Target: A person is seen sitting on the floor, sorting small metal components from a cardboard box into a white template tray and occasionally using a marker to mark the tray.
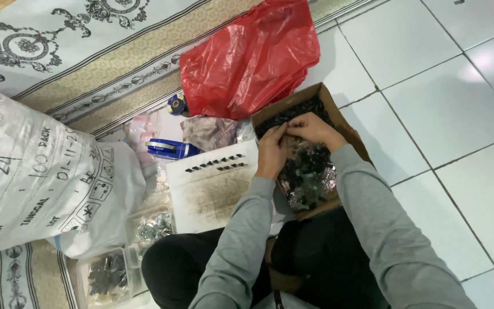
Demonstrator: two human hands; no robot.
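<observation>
open brown cardboard box (347, 129), full of small dark pieces (307, 166)

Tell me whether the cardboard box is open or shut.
Open. The cardboard box has no lid over it, small dark pieces show inside, and the left hand and right hand reach into it.

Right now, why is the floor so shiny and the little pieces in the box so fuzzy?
Head view: lamp glare whitens the tiled floor top right; the small dark pieces in the cardboard box blur together; both hands, left hand and right hand, look soft too.
</observation>
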